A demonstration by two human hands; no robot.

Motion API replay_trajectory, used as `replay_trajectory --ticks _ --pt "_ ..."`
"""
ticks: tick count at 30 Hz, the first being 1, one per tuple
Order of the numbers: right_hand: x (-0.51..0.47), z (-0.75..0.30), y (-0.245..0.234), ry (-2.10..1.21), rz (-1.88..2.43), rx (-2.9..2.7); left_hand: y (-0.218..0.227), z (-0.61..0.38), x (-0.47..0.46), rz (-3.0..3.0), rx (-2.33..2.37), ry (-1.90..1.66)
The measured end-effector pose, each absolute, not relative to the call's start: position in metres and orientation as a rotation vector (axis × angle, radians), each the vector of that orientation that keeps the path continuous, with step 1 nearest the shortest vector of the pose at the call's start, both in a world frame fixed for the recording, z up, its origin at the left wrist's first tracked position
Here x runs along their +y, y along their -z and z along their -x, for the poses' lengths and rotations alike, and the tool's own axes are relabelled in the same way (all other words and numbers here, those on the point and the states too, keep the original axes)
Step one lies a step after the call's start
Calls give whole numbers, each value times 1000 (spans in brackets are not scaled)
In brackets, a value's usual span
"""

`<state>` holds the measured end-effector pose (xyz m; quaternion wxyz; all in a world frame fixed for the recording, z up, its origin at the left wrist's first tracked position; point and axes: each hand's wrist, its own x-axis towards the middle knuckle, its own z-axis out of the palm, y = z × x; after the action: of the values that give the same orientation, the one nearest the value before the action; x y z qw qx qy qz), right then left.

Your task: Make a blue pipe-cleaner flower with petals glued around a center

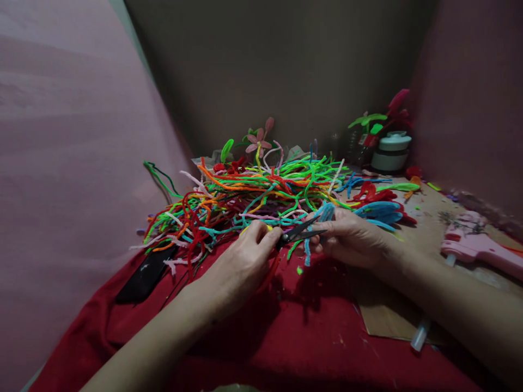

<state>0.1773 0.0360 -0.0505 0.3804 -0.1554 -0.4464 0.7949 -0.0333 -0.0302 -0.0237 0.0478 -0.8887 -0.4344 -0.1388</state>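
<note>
My left hand (255,250) is closed around the handles of a pair of scissors (292,235), whose dark blades stand apart and point to the right. In my right hand (351,237) a bundle of light blue pipe cleaners (326,211) is pinched between thumb and fingers. One blue strand (308,255) hangs below the blades, which lie right by the fingers. Whether the blades touch the strand I cannot tell. Just behind both hands spreads a big heap of coloured pipe cleaners (261,188), green, orange, red, white and purple.
A pink glue gun (484,247) lies at the right on cardboard (386,316), near a glue stick (420,333). Blue and red looped petals (379,211) rest beside the heap. Behind stands a lidded jar (392,152). A black phone (145,277) is on the red cloth (245,348).
</note>
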Motion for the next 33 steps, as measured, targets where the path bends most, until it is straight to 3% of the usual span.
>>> replay_trajectory --ticks 13,16,19,22,24,33 --pt "35 -174 49 -1968 411 -1132 26 28 -31 2781 -1437 742" --pt "35 -173 48 -1888 445 -1197 23 23 -34 2893 -1867 1219" --pt "33 -170 47 -1785 464 -1275 19 14 -34 2845 -2286 2018" --pt "30 -169 48 -1691 482 -1317 16 0 -29 2570 -2232 2691" --pt "29 -168 49 -1645 504 -1344 15 -9 -24 2496 -2168 2872" --pt "23 -172 47 -1519 669 -1500 18 -18 -21 2418 -1972 2808"
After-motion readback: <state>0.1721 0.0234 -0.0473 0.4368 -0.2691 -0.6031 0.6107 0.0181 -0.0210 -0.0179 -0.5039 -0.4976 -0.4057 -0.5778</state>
